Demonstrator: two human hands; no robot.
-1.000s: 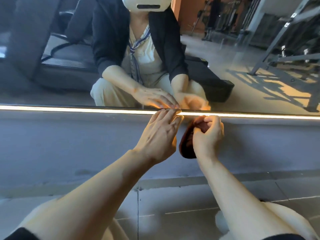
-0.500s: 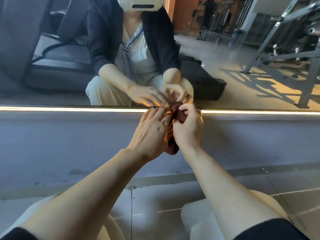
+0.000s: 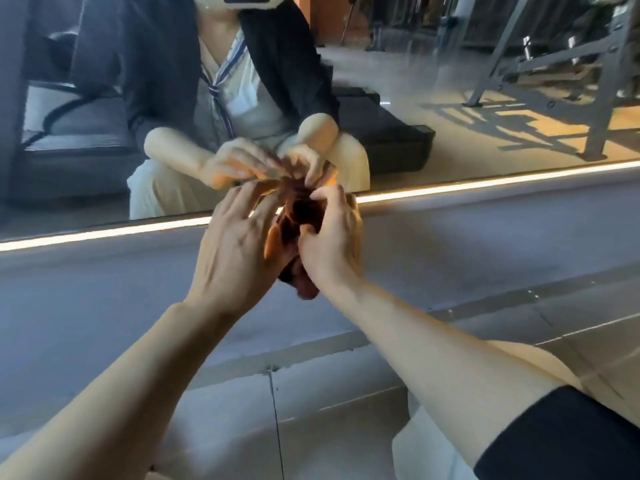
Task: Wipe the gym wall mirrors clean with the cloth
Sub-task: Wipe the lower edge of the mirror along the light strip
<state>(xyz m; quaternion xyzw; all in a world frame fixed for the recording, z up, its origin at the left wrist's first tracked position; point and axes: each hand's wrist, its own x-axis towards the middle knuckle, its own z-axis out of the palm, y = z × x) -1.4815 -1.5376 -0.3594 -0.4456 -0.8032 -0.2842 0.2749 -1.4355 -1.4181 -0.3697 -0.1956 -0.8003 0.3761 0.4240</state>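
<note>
Black sleeve (image 3: 568, 434) cloth covers the right forearm at the near lower corner, with a pale trouser knee (image 3: 433, 445) just under it, and grey floor tiles (image 3: 311, 393) lie beneath both bare forearms. Further out, the two hands meet over a bunched dark red-brown cloth (image 3: 301, 216). The left hand (image 3: 232, 251) is seen from its back; its fingers are spread and only gently bent, their tips lying against the top left of the cloth, and the thumb is hidden behind the fabric, so whether it pinches cannot be told for certain. The right hand (image 3: 332, 237) has its fingers curled over the top of the cloth and its thumb pressed into the fabric from the near side, so it grips the bundle. The cloth sits between the two palms, a lobe of it hanging below the heels of the hands, clear of the grey ledge (image 3: 104, 289) behind it. Just beyond the fingertips runs a bright light strip (image 3: 485, 185) along the lower edge of the wall mirror (image 3: 450, 81); the cloth's top overlaps that line in view, and contact with the glass cannot be judged. In the mirror, past the fingertips, the person's crouched reflection holds the same cloth, with a dark treadmill (image 3: 69, 133) to the left of it and grey metal gym frames (image 3: 571, 64) on a sunlit floor to the right.
</note>
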